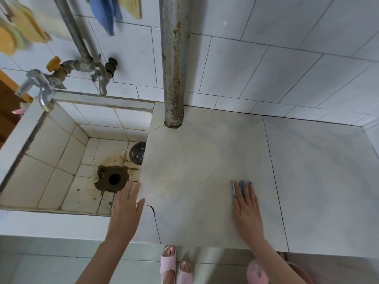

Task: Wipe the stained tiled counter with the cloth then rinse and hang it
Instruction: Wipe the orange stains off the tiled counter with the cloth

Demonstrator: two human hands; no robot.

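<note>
The tiled counter point(196, 160) fills the middle and right, pale with a faint yellowish stain across its left tile. My right hand point(247, 210) lies flat with straight fingers on a small blue cloth point(242, 186), pressing it onto the counter; only the cloth's far edge shows past my fingertips. My left hand point(126, 203) hovers with fingers straight at the counter's left edge, over the sink's near corner, holding nothing.
A stained tiled sink point(67, 160) with a rusty drain hole point(114, 178) and a dark drain cover point(138, 152) lies left. Two taps point(100, 78) stand above it. A rusty vertical pipe point(174, 58) meets the counter's back. Cloths point(106, 13) hang top left.
</note>
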